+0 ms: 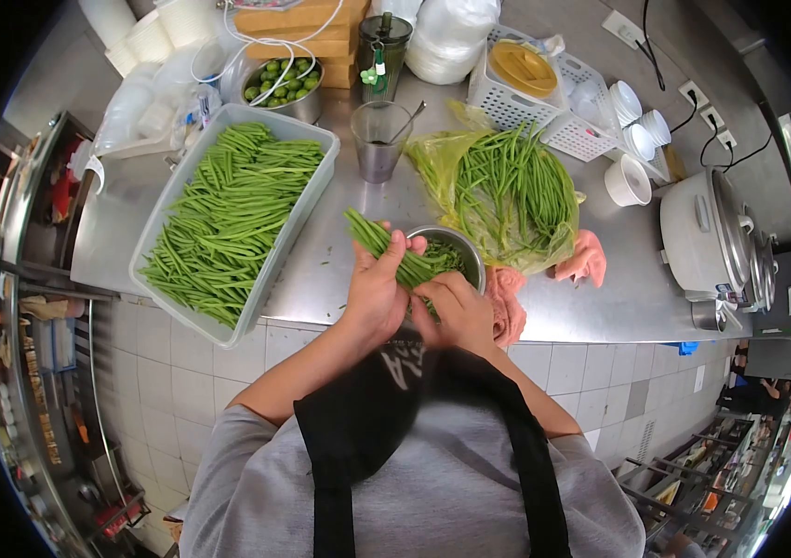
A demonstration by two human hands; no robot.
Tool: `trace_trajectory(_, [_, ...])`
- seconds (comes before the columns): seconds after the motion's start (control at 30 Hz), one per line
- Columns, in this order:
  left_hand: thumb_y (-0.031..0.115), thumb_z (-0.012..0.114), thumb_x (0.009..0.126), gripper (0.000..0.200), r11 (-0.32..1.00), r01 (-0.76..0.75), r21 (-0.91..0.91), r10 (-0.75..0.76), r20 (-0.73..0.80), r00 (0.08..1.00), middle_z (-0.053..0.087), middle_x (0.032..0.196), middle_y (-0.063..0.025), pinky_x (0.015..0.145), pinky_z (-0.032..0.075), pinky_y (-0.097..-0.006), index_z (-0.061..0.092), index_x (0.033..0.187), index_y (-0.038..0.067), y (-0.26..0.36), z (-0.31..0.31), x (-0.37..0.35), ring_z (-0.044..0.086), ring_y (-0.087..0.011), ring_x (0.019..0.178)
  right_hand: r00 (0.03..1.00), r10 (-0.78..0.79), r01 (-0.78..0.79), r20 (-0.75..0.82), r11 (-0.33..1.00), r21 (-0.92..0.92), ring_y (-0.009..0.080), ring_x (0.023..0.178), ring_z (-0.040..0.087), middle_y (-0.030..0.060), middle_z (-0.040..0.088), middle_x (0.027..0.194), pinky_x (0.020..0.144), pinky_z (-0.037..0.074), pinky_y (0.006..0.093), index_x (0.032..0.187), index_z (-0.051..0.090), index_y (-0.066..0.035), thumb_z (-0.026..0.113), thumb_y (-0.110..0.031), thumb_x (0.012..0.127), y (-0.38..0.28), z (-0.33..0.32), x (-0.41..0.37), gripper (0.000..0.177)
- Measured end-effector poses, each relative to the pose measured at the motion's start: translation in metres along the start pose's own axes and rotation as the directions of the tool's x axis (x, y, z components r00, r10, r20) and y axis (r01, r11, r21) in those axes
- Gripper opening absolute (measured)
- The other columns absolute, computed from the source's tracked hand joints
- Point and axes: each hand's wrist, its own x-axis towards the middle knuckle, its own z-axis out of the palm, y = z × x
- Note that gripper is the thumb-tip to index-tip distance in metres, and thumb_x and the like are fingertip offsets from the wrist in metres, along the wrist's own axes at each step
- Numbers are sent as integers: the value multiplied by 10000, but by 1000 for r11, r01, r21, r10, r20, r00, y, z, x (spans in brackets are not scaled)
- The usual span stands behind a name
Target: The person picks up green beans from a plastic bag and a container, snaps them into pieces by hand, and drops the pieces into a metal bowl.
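My left hand (379, 284) is closed round a small bundle of green beans (369, 234), thumb on top. Close against it, my right hand (458, 312) has its fingers bent and pinched at the near ends of the same beans. Both hands are over the near side of a metal bowl (478, 260), which holds short green bean bits (451, 249). On the left stands a plastic tub (323, 149) heaped with green beans (237, 214). Beyond the bowl to the right, long green beans (516, 181) lie in an opened yellow plastic bag (434, 167).
Pink cloths (507, 302) lie right of the bowl on the steel table (600, 312). A clear cup (378, 163) with a spoon and a pot of limes (298, 100) stand behind. White baskets (581, 121) and a large white cooker (697, 232) are at the right.
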Motion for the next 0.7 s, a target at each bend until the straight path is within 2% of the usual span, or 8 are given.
trace_trajectory(0.13, [122, 523, 921, 160, 999, 37, -18, -37, 22, 999, 535, 901, -20, 926, 442, -361, 455, 1066, 133, 9, -9, -2, 565, -180, 902, 1000, 11, -9, 14, 993, -120, 225, 655, 572, 52, 535, 811, 535, 462, 323, 851, 578, -82, 674, -133, 693, -9, 5, 1, 192])
trace_trajectory(0.43, [141, 527, 922, 126, 998, 70, 3, -70, 9, 998, 531, 897, -25, 910, 445, -359, 471, 1035, 132, 18, -38, -3, 559, -186, 915, 999, 15, -23, -42, 983, -181, 238, 632, 565, 61, 532, 797, 536, 457, 324, 855, 581, -70, 664, -110, 691, -23, 37, -9, 188])
trace_trajectory(0.53, [163, 517, 929, 91, 993, 116, 4, -116, -20, 993, 531, 878, -29, 905, 445, -370, 477, 999, 121, 27, -40, -10, 556, -188, 905, 992, 83, -85, -92, 996, -15, 206, 576, 540, 60, 529, 790, 498, 435, 293, 844, 587, -56, 648, -42, 686, -29, 44, -6, 169])
trace_trajectory(0.63, [194, 507, 934, 97, 992, 122, 23, -122, 8, 993, 529, 852, -33, 902, 445, -383, 486, 944, 100, 41, -47, -4, 552, -193, 896, 937, 342, -342, 64, 869, 358, 165, 531, 504, 56, 528, 796, 466, 409, 263, 839, 591, -46, 630, 15, 683, -38, 43, 1, 171])
trace_trajectory(0.7, [214, 501, 936, 132, 994, 102, 25, -103, 24, 994, 528, 840, -36, 899, 446, -390, 489, 909, 85, 44, -53, 1, 551, -198, 895, 926, 372, -363, 62, 835, 415, 143, 515, 483, 50, 529, 803, 456, 395, 249, 844, 593, -47, 623, 25, 689, -39, 46, 4, 174])
